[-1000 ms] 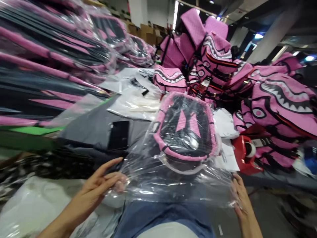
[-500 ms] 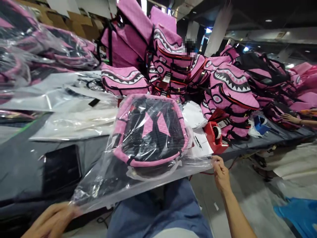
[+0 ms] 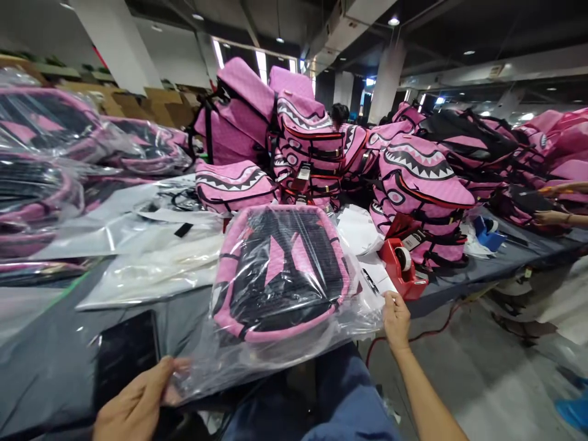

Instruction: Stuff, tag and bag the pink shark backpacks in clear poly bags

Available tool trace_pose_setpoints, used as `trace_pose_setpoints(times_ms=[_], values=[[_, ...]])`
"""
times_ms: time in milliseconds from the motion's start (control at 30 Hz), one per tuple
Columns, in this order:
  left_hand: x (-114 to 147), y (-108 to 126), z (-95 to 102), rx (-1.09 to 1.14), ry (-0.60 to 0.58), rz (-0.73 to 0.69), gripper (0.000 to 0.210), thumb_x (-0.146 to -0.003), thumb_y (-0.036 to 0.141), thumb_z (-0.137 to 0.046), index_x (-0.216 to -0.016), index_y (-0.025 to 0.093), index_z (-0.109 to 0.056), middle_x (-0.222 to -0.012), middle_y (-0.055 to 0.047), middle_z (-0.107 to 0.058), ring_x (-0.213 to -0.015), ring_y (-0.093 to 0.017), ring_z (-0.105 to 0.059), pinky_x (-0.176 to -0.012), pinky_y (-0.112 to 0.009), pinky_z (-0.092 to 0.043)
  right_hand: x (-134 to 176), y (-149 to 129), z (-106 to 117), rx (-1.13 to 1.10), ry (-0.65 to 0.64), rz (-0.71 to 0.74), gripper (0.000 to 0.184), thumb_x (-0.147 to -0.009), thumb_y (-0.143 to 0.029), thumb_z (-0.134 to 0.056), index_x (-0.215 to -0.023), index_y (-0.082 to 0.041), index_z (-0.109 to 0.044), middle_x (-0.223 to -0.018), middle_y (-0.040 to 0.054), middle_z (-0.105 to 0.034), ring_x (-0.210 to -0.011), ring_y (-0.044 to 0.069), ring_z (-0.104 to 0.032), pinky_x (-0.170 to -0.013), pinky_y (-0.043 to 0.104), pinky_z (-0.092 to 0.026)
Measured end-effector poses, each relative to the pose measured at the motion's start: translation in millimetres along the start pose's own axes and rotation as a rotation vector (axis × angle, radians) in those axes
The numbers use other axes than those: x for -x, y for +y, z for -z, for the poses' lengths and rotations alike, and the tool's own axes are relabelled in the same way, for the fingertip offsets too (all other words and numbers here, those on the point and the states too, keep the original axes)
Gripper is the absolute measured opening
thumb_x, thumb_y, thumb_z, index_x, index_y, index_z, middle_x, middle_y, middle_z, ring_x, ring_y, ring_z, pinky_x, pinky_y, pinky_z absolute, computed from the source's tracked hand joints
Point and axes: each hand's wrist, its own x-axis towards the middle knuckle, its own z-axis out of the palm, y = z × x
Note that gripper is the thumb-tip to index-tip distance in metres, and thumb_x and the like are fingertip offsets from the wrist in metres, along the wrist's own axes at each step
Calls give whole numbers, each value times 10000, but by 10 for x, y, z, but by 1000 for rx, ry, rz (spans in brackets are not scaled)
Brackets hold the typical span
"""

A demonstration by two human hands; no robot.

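Note:
A pink and black backpack point(image 3: 285, 269) lies back side up inside a clear plastic bag point(image 3: 294, 355) at the table's front edge. My left hand point(image 3: 138, 392) pinches the bag's near left corner, beside a black phone-like slab point(image 3: 126, 352). At the near right corner my right hand point(image 3: 395, 313) grips the plastic between thumb and fingers. The bag's near edge stretches between both hands, over my lap. Just beyond my right hand stands a red tape dispenser point(image 3: 399, 266), with white papers point(image 3: 361, 229) to its left.
Pink shark-mouth backpacks point(image 3: 422, 177) are stacked along the back. Bagged backpacks point(image 3: 46, 125) pile up at the left, near flat clear plastic bags point(image 3: 151, 269). A blue tape dispenser point(image 3: 487, 234) stands farther right. Another person's hand point(image 3: 551, 217) touches a backpack at the far right.
Both hands have drawn a little inward, and the left has risen. The bag's near edge looks less spread and more crumpled. The camera view has tilted upward.

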Motion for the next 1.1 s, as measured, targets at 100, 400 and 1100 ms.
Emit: trace_pose_setpoints(times_ms=[100, 400, 1100], values=[[33, 391, -41, -142, 223, -188, 549, -963, 583, -400, -1071, 159, -731, -1015, -159, -778, -994, -377, -715, -917, -546, -539, 13, -51, 4, 25, 1, 10, 534, -856, -727, -530, -854, -200, -614, -491, -104, -311, -416, 107, -294, -430, 252, -232], [247, 1302, -358, -182, 43, -959, 357, -996, 520, -509, -1036, 179, -607, -835, -54, -704, -910, -304, -657, -1088, -527, -253, 23, -114, 20, -2, -23, -17, 540, -861, -754, -509, -869, -220, -587, -511, -101, -301, -438, 116, -292, -449, 259, -234], [-453, 1369, -430, 149, -725, -505, 488, -915, 561, -421, -596, 241, -607, -649, -10, -649, -721, -201, -601, -705, -310, -435, -223, -107, 13, 141, -160, -128, 601, -728, -807, -570, -722, -208, -616, -424, -68, -418, -374, 125, -378, -425, 260, -295]])
